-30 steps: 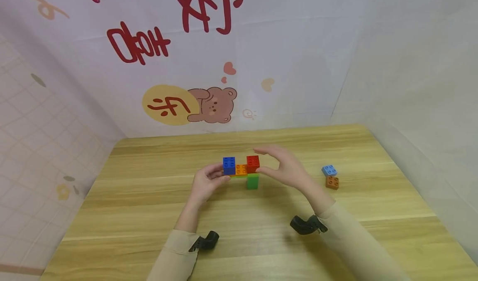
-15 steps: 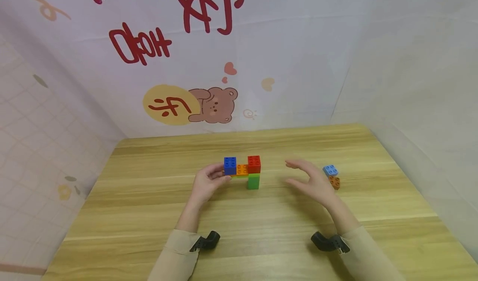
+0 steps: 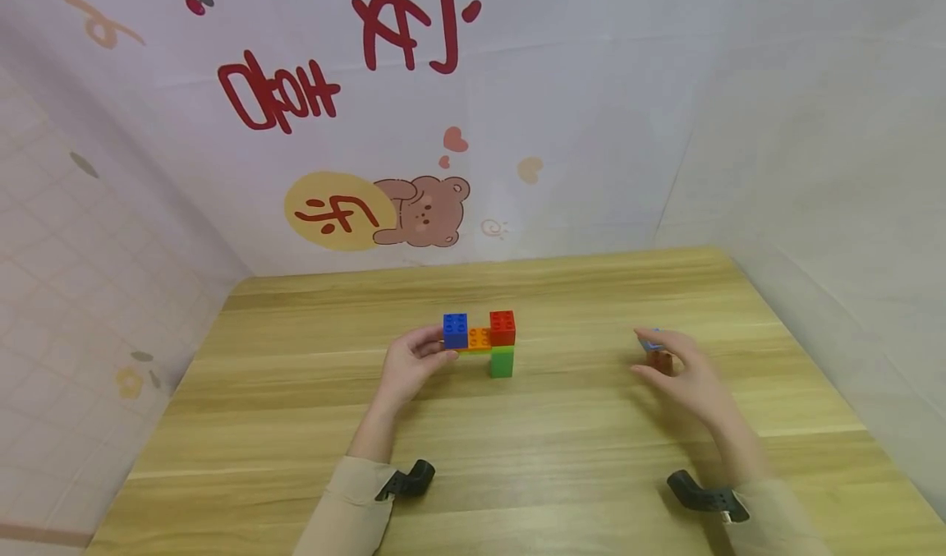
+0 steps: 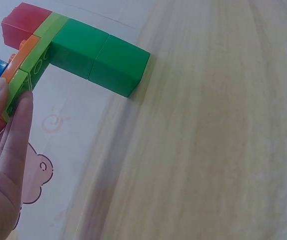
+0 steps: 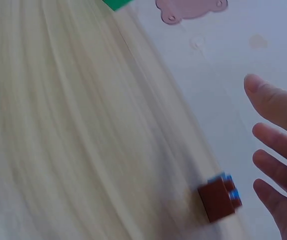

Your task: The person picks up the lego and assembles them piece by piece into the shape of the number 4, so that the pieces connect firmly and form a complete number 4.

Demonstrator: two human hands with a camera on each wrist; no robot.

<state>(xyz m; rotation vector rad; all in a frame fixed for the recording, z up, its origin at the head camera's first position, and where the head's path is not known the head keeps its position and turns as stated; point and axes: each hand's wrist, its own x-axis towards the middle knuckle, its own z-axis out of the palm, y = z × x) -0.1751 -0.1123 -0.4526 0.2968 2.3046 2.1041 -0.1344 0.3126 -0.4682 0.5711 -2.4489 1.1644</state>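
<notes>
My left hand (image 3: 411, 362) pinches the left end of a toy-brick build, thumb in front and fingers behind. A dark blue brick (image 3: 455, 331) and a red brick (image 3: 502, 328) sit on top, an orange brick (image 3: 479, 338) between them. In the left wrist view, light green bricks (image 4: 38, 57) lie under the orange one, and stacked green bricks (image 4: 98, 57) form a leg under the red end. My right hand (image 3: 687, 375) hovers around a brown brick (image 5: 217, 201) and a light blue brick (image 3: 650, 343), thumb and fingers apart, holding nothing; it partly hides both in the head view.
The wooden table (image 3: 355, 293) runs back to a white printed wall cloth (image 3: 591, 112). Another cloth (image 3: 828, 211) hangs along the right side. A black wrist mount (image 3: 406, 479) is on the left sleeve, another mount (image 3: 702, 497) on the right.
My right hand has left the red brick and moved right, across the table to the brown and light blue bricks. My left hand stays put, gripping the build.
</notes>
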